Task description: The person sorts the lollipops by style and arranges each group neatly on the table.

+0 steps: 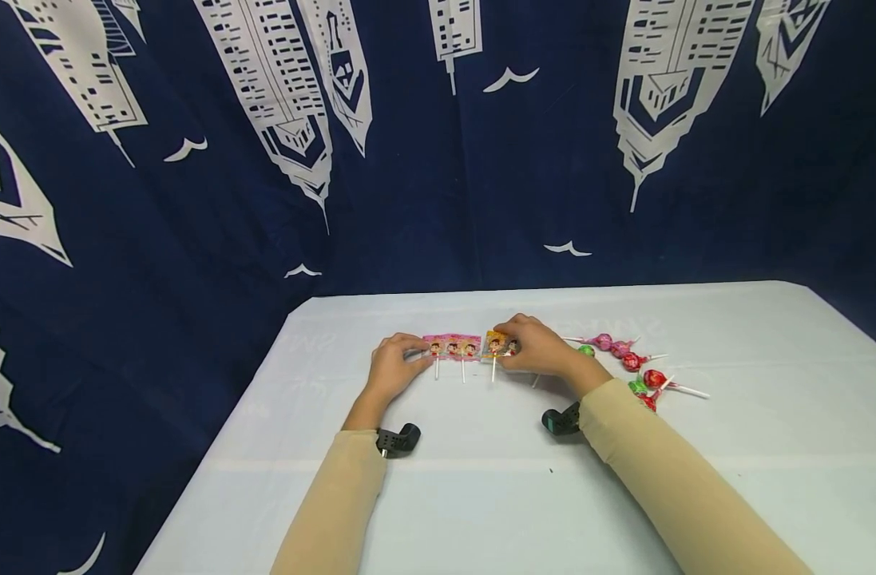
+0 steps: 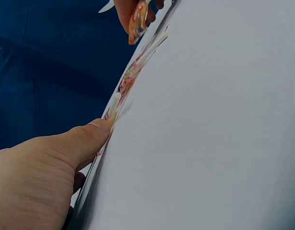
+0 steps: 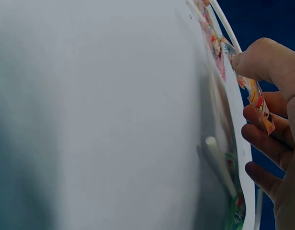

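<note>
A row of flat pink-wrapped lollipops (image 1: 453,346) lies on the white table, white sticks toward me. My left hand (image 1: 393,369) pinches the leftmost one at its wrapper edge; in the left wrist view the thumb (image 2: 90,139) lies on it. Just right of the row, my right hand (image 1: 541,349) holds an orange-yellow flat lollipop (image 1: 493,344) between thumb and fingers. The right wrist view shows this orange wrapper (image 3: 259,103) raised slightly off the table. Partly hidden beneath the right hand, another lollipop's white stick (image 1: 536,381) pokes out; green wrapping (image 3: 236,211) shows there.
Right of my right hand lie several round lollipops: pink ones (image 1: 604,343), red ones (image 1: 632,362) and a green one (image 1: 637,386), sticks at mixed angles. My right sleeve (image 1: 660,447) partly covers that group. A dark blue curtain (image 1: 438,200) hangs behind the table (image 1: 481,495).
</note>
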Tool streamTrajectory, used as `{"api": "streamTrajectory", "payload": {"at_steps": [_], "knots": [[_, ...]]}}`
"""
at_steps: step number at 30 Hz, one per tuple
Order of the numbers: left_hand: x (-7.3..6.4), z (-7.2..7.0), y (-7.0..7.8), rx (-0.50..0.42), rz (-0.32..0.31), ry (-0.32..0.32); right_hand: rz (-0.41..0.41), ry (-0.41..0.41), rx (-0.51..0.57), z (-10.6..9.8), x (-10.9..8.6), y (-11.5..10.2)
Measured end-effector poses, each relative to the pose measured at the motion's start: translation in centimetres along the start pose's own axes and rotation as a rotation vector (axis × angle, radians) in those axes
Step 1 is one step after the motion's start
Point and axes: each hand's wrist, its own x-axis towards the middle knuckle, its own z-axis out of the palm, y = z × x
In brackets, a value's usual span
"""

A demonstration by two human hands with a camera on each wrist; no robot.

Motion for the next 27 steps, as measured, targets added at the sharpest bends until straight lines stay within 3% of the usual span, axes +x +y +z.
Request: {"api": "streamTrajectory", "payload": {"at_steps": [17, 27], "knots": [[-0.3, -0.1, 0.5, -0.009, 0.000, 0.003, 0.045, -0.098, -0.059, 0.7, 1.2, 0.0], [-0.2, -0.2, 0.4, 0.006, -0.004, -0.006, 0.051, -0.114, -0.057, 0.7, 1.2, -0.1]]}}
